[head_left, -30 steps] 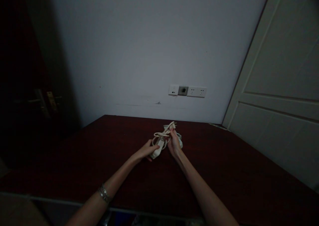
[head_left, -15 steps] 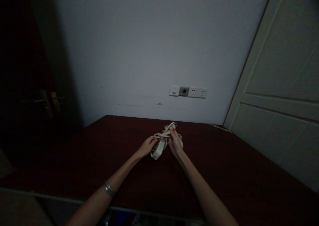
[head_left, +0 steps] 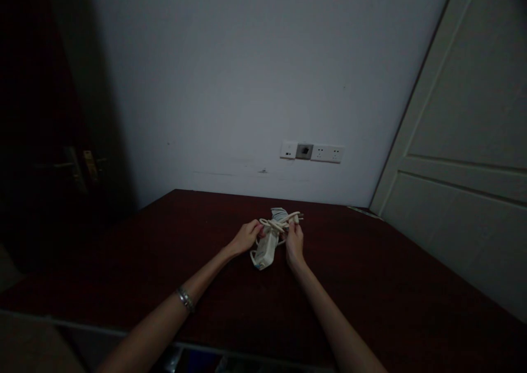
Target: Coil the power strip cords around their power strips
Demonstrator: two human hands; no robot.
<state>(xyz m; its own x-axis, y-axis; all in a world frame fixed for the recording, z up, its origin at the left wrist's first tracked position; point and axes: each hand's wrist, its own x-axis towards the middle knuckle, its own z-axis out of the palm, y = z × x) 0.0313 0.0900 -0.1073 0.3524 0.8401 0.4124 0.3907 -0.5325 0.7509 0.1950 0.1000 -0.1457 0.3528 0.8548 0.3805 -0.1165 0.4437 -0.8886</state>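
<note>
Both hands are at the white power strip [head_left: 264,250] lying mid-table [head_left: 370,285], left hand [head_left: 247,237] with its grip pinched on the cord loops [head_left: 269,226], right hand [head_left: 295,242] closed round the plug end [head_left: 297,217], and the loops are best held taut so nothing slips loose.

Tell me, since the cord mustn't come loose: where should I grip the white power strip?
Probably its bare near end, grip across the narrow sides of the power strip, coming from the near side above the table: that end juts free, while the cord bundles over the far end, held by the left hand and right hand.
</note>
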